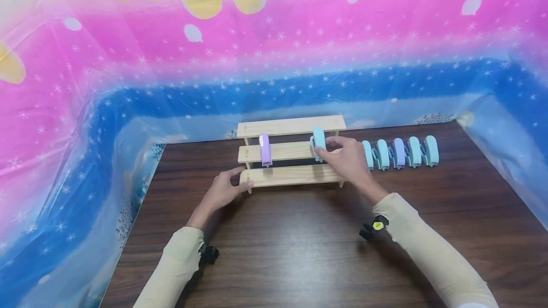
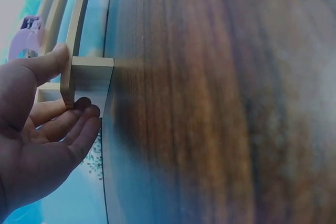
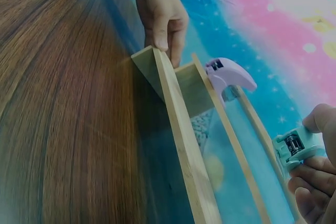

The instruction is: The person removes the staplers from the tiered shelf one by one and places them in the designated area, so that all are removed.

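Observation:
A three-step wooden rack (image 1: 291,176) stands on the table. My left hand (image 1: 223,188) grips the left end of its lowest step; the left wrist view shows the thumb on top and fingers (image 2: 63,125) curled beneath. My right hand (image 1: 348,158) pinches a mint-green stapler (image 1: 318,140) between thumb and fingers, at the right part of the middle step. In the right wrist view that mint stapler (image 3: 295,145) shows a spring in its near end. Towards the left of the middle step sits a purple stapler (image 1: 265,150), also seen from the side in the right wrist view.
Right of the rack, several more staplers (image 1: 413,152) stand in a row on the brown table (image 1: 291,251), mostly mint with one lavender. The nearest of them is partly hidden by my right hand. A printed pink and blue cloth (image 1: 274,75) hangs behind and around the table.

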Motion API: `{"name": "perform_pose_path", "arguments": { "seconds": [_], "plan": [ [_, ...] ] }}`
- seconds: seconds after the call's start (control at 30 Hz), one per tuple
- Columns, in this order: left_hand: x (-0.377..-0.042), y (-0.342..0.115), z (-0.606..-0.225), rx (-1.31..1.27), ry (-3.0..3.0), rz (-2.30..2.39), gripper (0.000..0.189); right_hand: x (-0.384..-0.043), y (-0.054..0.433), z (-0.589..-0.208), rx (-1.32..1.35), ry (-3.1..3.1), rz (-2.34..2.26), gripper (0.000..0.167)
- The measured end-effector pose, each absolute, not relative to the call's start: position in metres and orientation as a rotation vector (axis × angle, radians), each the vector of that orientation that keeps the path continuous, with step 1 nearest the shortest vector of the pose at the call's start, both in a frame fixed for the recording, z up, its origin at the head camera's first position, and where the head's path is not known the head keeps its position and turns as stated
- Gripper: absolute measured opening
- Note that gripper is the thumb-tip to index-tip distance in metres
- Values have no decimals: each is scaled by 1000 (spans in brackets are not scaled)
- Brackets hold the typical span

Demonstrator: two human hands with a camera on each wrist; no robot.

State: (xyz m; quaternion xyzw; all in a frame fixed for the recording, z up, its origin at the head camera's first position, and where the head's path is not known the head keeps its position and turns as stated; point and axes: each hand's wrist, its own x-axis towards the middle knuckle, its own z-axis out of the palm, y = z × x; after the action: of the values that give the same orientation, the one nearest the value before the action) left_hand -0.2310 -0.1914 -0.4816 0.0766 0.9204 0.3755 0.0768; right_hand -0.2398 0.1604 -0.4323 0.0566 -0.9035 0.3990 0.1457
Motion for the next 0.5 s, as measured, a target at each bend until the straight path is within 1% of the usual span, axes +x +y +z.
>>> {"name": "perform_pose_path", "arguments": {
  "seconds": [0.27,0.5],
  "plan": [
    [-230,-191,-480,231,2756,1128,67,-236,182,-430,122,-2586,1120,47],
    [-230,-191,-480,239,2761,1124,66,-236,198,-431,138,-2542,1124,42]
  ]
}}
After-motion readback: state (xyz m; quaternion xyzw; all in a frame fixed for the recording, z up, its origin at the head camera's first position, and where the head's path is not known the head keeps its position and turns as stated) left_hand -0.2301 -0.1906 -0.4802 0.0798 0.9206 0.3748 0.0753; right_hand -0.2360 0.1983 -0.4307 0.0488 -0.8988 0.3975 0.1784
